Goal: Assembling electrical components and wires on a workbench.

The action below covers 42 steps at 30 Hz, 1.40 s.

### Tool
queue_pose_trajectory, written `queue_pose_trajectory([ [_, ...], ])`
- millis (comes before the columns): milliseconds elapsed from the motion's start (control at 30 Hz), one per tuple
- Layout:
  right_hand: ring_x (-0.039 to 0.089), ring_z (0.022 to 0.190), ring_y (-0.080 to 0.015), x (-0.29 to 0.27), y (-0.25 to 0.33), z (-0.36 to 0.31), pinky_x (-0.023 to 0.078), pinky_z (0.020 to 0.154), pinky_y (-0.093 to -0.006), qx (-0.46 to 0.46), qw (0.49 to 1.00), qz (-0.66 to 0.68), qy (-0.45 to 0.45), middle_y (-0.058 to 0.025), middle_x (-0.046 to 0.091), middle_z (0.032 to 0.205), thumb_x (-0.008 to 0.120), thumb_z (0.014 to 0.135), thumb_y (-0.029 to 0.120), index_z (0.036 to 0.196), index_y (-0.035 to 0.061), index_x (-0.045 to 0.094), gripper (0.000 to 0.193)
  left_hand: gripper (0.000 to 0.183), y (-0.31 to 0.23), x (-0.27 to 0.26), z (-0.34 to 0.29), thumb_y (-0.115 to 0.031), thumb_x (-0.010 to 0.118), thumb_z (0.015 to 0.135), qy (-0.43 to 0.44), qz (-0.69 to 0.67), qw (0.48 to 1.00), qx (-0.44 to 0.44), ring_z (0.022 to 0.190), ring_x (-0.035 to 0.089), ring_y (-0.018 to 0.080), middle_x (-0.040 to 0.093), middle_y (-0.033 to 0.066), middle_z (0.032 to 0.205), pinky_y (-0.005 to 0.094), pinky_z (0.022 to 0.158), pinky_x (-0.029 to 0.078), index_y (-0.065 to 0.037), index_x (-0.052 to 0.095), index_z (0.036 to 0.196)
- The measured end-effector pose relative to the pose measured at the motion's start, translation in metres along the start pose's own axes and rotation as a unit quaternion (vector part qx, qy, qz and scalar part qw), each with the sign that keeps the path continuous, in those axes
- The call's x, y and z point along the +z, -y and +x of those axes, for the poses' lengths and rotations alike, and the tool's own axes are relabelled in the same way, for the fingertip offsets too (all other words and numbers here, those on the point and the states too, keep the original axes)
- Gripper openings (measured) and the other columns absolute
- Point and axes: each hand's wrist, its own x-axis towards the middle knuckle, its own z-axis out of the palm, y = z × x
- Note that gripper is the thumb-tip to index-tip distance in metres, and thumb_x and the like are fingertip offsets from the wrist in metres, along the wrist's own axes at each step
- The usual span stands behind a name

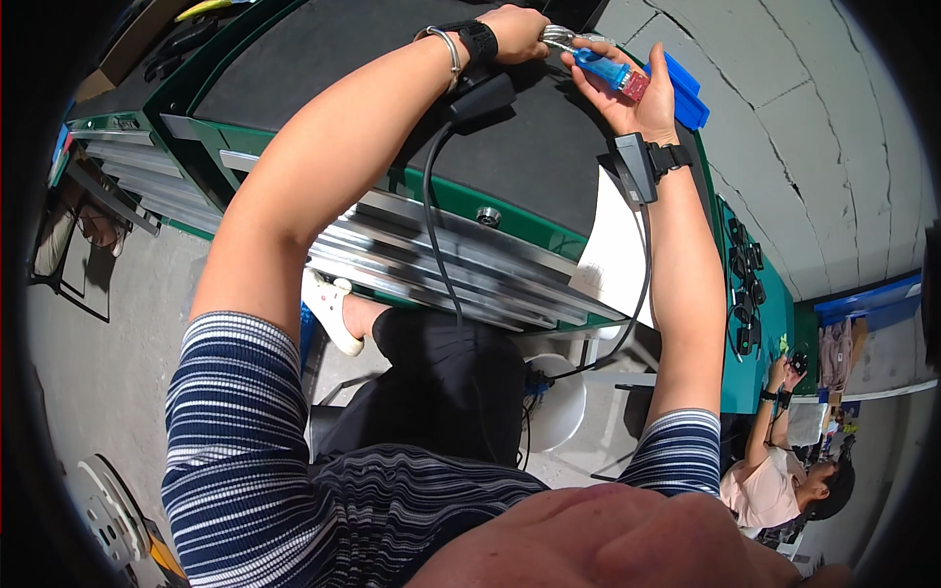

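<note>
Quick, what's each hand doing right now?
Left hand: closed around a shiny metal part.
Right hand: holding a blue-handled tool with a red end, fingers curled around it.

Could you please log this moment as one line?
left hand: grips metal part | right hand: holds blue-handled tool | over black-topped workbench

A white paper sheet [613, 250], flat and roughly rectangular, lies on the dark mat of the green bench [549, 235], overhanging its front edge below the right wrist. A brown cardboard box [137, 39] sits at the upper left corner, partly cut off. No screens or signs show.
</note>
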Motion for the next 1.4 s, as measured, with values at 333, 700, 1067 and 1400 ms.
queue_pose_trajectory([
  [333,0.066,0.113,-0.0387,-0.005,-0.001,0.007,0.058,0.100,-0.0408,-0.018,0.999,-0.022,-0.018,-0.0246,0.066,0.120,0.018,0.110,0.058,0.110,-0.0041,0.064,0.077,0.026,-0.017,-0.008,-0.001,-0.024,0.071,0.087,0.002,-0.003,1.000,-0.029,0.094,0.072,0.0415,0.073,0.0261,0.097,0.0486,0.083,0.058,-0.002,0.074,0.101],
  [700,0.069,0.114,-0.0389,-0.010,-0.002,0.001,0.060,0.093,-0.0353,-0.007,0.994,-0.080,-0.079,-0.0250,0.067,0.124,0.033,0.107,0.061,0.108,-0.0011,0.066,0.070,0.034,-0.027,-0.018,-0.006,-0.030,0.075,0.084,0.000,-0.050,0.998,-0.029,0.095,0.072,0.0409,0.074,0.0256,0.100,0.0471,0.084,0.058,-0.002,0.074,0.105],
  [1067,0.066,0.111,-0.0191,-0.029,-0.005,0.005,0.055,0.095,-0.0352,-0.016,0.938,-0.303,-0.164,-0.0108,0.073,0.113,0.028,0.106,0.068,0.117,0.0029,0.073,0.079,0.028,-0.029,-0.023,-0.006,-0.027,0.072,0.087,0.029,-0.044,0.997,-0.063,0.099,0.072,0.0386,0.074,0.0228,0.104,0.0470,0.087,0.057,-0.009,0.075,0.109],
  [1400,0.056,0.064,-0.0080,-0.037,-0.011,0.010,0.043,0.056,-0.0230,-0.008,0.907,-0.403,-0.123,-0.0009,0.072,0.092,0.063,0.102,0.046,0.119,0.0147,0.076,0.038,0.040,-0.036,-0.034,-0.012,-0.035,0.080,0.082,0.107,-0.009,0.991,-0.074,0.106,0.072,0.0339,0.076,0.0136,0.111,0.0464,0.092,0.056,-0.016,0.075,0.117],
])
